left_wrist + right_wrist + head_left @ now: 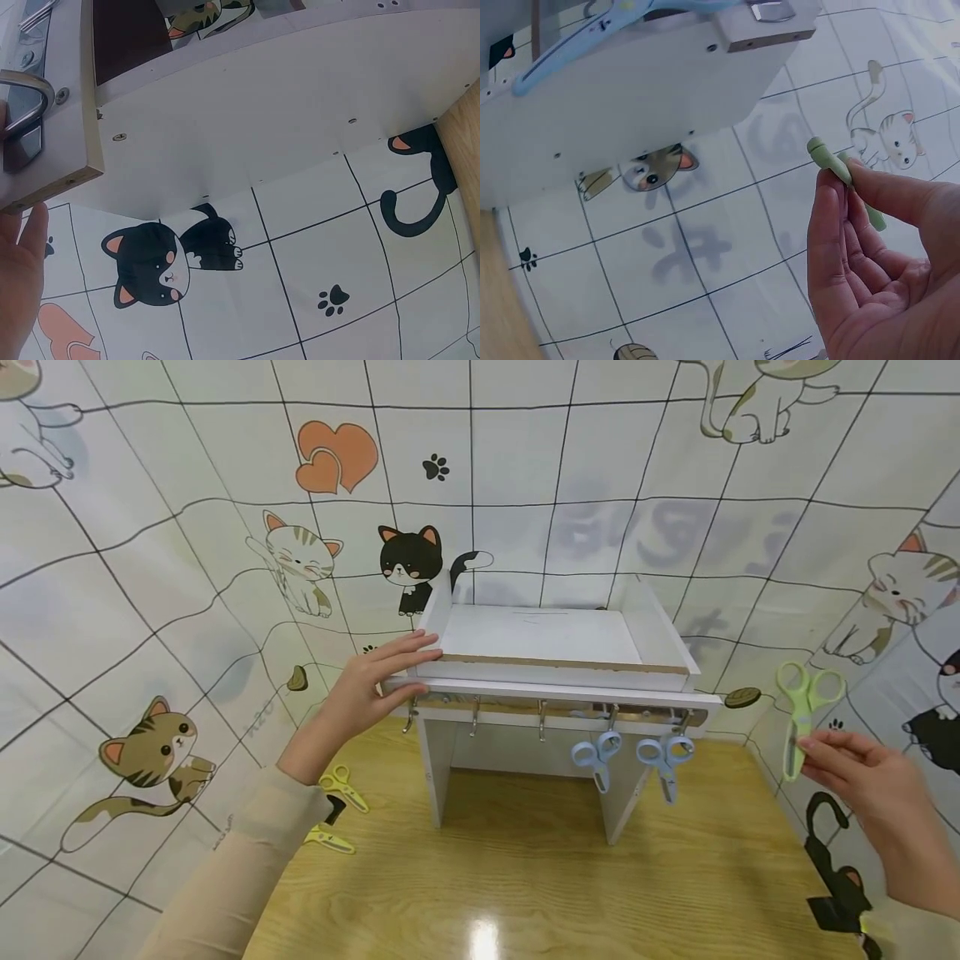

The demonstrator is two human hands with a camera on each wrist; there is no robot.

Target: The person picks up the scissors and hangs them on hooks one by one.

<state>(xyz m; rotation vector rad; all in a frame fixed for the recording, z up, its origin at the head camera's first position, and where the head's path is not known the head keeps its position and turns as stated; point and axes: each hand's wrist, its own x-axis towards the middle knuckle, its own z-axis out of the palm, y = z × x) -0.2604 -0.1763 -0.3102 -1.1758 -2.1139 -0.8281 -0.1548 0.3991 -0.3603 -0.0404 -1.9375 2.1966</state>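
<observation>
In the head view, my left hand (pixel 367 685) grips the left end of a white wooden shelf (pixel 517 672), fingers on top and thumb at the front edge. Metal hooks (pixel 474 718) line the shelf's front. From the right-hand hooks hang two light-blue scissors, one pair (pixel 600 760) just left of the other (pixel 666 764). Off to the right, my right hand (pixel 873 785) pinches green scissors (pixel 801 714) by the blade end, handle loops up. Seen edge-on in the right wrist view, the green scissors (pixel 831 159) sit between thumb and fingertips.
Yellow-green scissors lie on the wooden table (pixel 517 877) at the left, one pair (pixel 347 789) behind another (pixel 330 840), partly behind my left sleeve (pixel 255 852). A wall covering (pixel 517 460) printed with cats surrounds the shelf at the back and sides.
</observation>
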